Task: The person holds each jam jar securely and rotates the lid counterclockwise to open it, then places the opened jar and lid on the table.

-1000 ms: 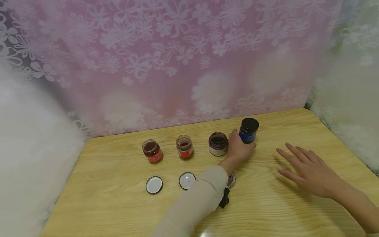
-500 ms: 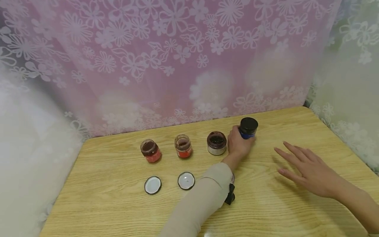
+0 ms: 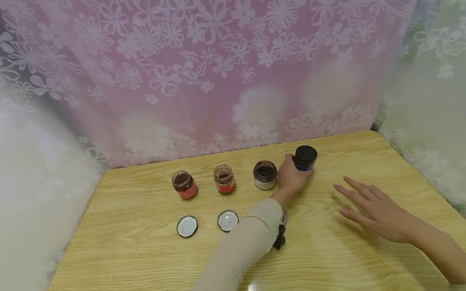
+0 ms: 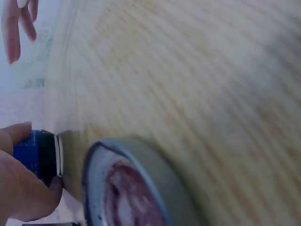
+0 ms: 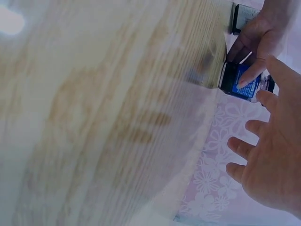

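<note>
My left hand [image 3: 294,176] grips a dark jar with a blue label and a black lid [image 3: 306,153], which stands upright at the back right of the table. In the left wrist view, thumb and fingers wrap the blue-labelled jar [image 4: 35,155] from both sides. To the right, my right hand [image 3: 378,210] hovers above the table with fingers spread and holds nothing. Just left of the gripped jar is an uncapped jar with dark contents and a pale label [image 3: 265,175]. A lid with a stained inside [image 4: 131,188] looms close in the left wrist view; my sleeve partly hides it from the head camera.
Two open glass jars with red labels, one at the left [image 3: 184,184] and another beside it [image 3: 224,179], continue the row. Nearer me lie two upturned lids, the left one [image 3: 187,226] and the right one [image 3: 228,221]. A flowered curtain [image 3: 218,81] hangs behind the table.
My left hand has settled farther around the jar and covers more of its blue label. The right hand has shifted slightly left. The head view has moved a little.
</note>
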`<state>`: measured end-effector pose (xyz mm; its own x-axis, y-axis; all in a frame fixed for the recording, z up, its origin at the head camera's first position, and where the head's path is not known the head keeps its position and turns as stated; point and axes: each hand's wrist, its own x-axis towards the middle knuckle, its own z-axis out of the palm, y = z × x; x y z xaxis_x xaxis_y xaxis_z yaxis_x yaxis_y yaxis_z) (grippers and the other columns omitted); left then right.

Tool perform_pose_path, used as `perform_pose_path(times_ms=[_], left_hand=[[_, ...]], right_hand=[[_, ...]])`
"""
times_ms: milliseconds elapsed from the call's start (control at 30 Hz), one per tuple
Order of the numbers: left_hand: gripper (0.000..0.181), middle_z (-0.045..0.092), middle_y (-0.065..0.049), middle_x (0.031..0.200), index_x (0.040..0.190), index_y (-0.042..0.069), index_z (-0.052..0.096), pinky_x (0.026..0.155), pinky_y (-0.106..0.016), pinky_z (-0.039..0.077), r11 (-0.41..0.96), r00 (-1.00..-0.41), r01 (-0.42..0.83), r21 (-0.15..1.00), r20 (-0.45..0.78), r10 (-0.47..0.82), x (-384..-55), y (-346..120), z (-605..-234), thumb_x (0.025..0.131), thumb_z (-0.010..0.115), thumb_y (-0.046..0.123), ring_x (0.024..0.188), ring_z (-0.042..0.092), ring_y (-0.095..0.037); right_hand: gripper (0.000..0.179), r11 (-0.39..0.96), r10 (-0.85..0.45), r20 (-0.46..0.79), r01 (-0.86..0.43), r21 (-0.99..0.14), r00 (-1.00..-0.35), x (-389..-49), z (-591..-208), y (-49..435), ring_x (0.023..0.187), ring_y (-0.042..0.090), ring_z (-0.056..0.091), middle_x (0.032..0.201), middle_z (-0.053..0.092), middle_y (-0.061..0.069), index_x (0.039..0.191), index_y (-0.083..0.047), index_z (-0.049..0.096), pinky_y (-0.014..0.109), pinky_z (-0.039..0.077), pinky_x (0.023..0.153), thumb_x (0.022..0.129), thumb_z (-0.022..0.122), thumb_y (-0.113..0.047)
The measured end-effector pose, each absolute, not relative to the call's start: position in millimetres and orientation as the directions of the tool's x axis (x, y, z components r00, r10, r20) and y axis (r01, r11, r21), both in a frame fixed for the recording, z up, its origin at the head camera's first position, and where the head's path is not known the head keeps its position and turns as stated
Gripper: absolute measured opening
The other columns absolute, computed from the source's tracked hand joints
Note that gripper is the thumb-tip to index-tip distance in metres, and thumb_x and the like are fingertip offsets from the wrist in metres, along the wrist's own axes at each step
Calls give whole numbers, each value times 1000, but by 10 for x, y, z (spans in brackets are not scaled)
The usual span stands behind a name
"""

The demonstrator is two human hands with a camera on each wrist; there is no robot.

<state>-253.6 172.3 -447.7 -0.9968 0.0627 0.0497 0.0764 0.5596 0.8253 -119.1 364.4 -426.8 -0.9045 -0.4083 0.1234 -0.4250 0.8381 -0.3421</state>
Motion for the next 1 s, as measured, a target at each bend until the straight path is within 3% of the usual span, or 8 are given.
perform_pose_path(times_ms=[100,667,1000], left_hand=[[52,62,4,102,114,18,56,81,-27,47,570,-995,91,817,58,77,-2543,1698,-4501,74,83,36,94,60,-14],[55,63,7,101,119,19,60,80,-27,48,552,-979,121,825,8,203,-2412,1543,-4459,74,83,37,92,60,-12],[55,62,13,98,119,23,61,74,-22,47,550,-948,243,799,77,308,-2262,1476,-4350,73,81,44,86,58,-5]], right_hand=[[67,837,-400,108,-411,-362,-910,-1190,-4268,3624,129,44,27,156,15,12,153,-28,24,63,23,95,95,60,-28],[67,860,-342,134,-367,-354,-930,-1113,-4247,3690,128,48,28,155,19,13,152,-28,26,66,24,94,95,61,-28],[66,889,-293,141,-324,-323,-946,-1128,-4147,3679,130,49,26,155,18,14,153,-25,25,68,23,96,96,58,-31]])
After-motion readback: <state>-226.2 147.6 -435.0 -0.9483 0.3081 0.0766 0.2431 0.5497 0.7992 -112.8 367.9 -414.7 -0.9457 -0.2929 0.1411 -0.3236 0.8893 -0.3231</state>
